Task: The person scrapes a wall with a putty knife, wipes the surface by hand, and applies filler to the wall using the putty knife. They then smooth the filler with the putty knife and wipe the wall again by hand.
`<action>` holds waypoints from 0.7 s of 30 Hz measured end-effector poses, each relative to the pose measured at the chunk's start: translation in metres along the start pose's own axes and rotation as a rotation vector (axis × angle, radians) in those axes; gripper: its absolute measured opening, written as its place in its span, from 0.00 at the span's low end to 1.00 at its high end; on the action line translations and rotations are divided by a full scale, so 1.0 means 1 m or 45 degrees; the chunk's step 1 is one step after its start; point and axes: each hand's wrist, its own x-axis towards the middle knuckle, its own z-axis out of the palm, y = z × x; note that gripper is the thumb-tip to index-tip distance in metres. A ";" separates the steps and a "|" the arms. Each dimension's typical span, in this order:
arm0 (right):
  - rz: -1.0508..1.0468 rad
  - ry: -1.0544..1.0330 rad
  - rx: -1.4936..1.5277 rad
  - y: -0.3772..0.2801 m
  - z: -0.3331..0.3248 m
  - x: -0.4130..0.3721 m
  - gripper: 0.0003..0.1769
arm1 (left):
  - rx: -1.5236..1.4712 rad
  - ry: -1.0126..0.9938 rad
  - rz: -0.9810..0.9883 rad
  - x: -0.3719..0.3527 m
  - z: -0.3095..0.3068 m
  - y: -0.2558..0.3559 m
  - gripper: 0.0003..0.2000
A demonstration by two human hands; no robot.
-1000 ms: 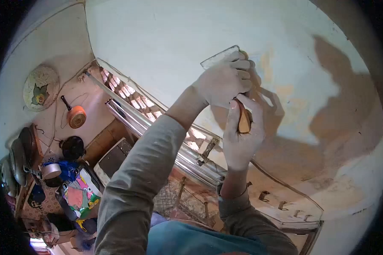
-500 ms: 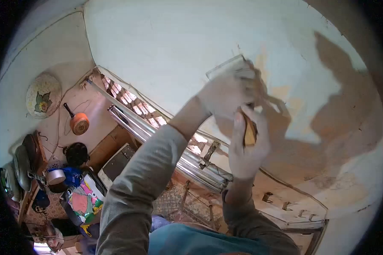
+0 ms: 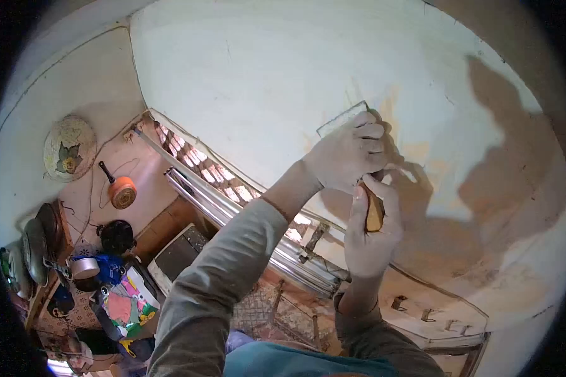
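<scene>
A scraper with a wide metal blade [image 3: 343, 120] and a yellowish wooden handle [image 3: 374, 213] is held against the pale wall [image 3: 251, 75]. My left hand [image 3: 348, 152] is closed over the scraper near the blade, its fingers curled and dusted with pale powder. Lower down, my right hand [image 3: 376, 229] wraps round the wooden handle. Orange-brown patches [image 3: 415, 151] show on the wall beside the blade. The scraper's neck is hidden by my fingers.
Below my left arm run shiny metal tubes [image 3: 283, 254], next to a lattice opening [image 3: 210, 169]. An orange pan [image 3: 122, 192] and a decorated plate [image 3: 70, 148] hang on the left wall. Several hooks [image 3: 426, 315] stick out at lower right. A stove-like appliance [image 3: 179, 254] stands below.
Both hands and the scraper have come a little down the wall, towards me. The whole view has also shifted slightly. Both grips stay the same.
</scene>
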 end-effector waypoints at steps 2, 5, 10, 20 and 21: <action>-0.079 0.061 -0.032 0.005 0.011 0.006 0.09 | 0.111 0.043 0.031 0.005 0.001 -0.010 0.11; -0.140 0.054 -0.098 0.006 0.026 0.031 0.09 | 0.254 0.123 -0.004 0.010 -0.010 -0.032 0.12; -0.198 -0.019 -0.091 -0.009 0.004 0.026 0.09 | 0.047 0.054 -0.091 0.011 -0.013 -0.015 0.11; -0.017 0.018 -0.060 0.000 -0.015 -0.002 0.09 | 0.046 -0.057 -0.016 0.012 0.010 0.005 0.16; -0.033 0.025 -0.066 0.000 -0.011 0.002 0.09 | 0.029 -0.053 -0.015 0.016 0.006 0.002 0.16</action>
